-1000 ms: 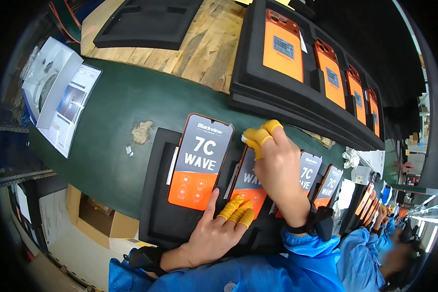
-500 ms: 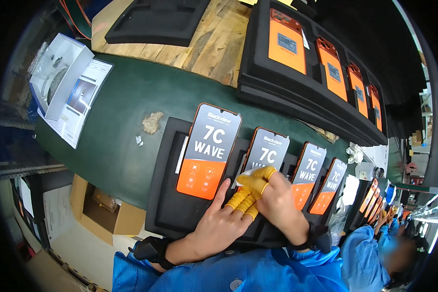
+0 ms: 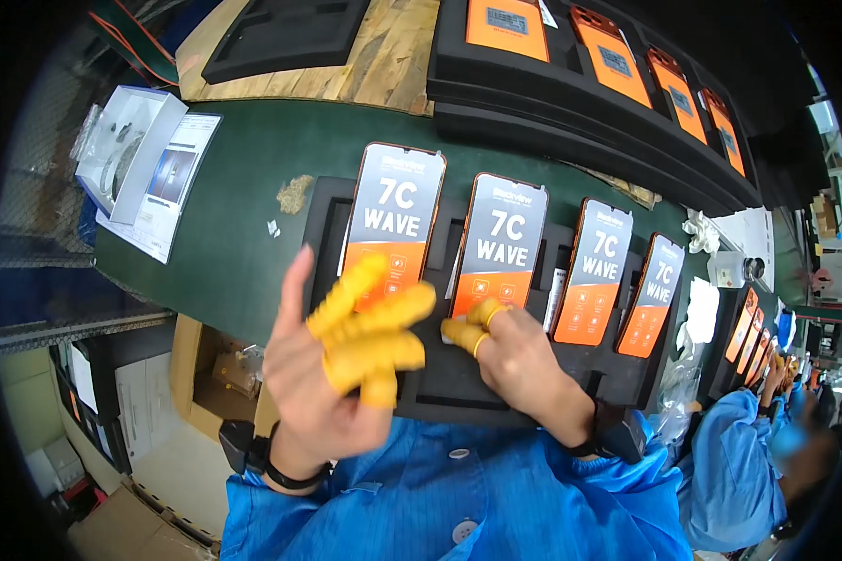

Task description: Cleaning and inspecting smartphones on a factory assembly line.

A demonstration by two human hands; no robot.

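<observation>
Several smartphones with orange edges and grey-and-orange screen films lie face up in a black foam tray (image 3: pixel 440 393). My left hand (image 3: pixel 332 374), with yellow finger cots, is raised over the tray's near left part, fingers spread and holding nothing. Its fingers cover the lower part of the leftmost smartphone (image 3: pixel 400 192). My right hand (image 3: pixel 524 360), also in yellow finger cots, is at the lower edge of the second smartphone (image 3: pixel 500 243), its fingers closed together. Whatever is in them is hidden. Farther right lie a third smartphone (image 3: pixel 594 271) and another smartphone (image 3: pixel 653 290).
Behind, stacked black foam trays (image 3: pixel 533 122) hold orange phones back side up. An open white box (image 3: pixel 131 150) and a printed sheet (image 3: pixel 182 178) lie at the far left. A cardboard box (image 3: pixel 192 374) stands below the table's left edge. Another person (image 3: pixel 734 467) sits at the right.
My left hand has lifted away from the right one and spread its fingers. My right hand has moved down to the second smartphone's lower edge. The white scrap at its fingertips hardly shows now.
</observation>
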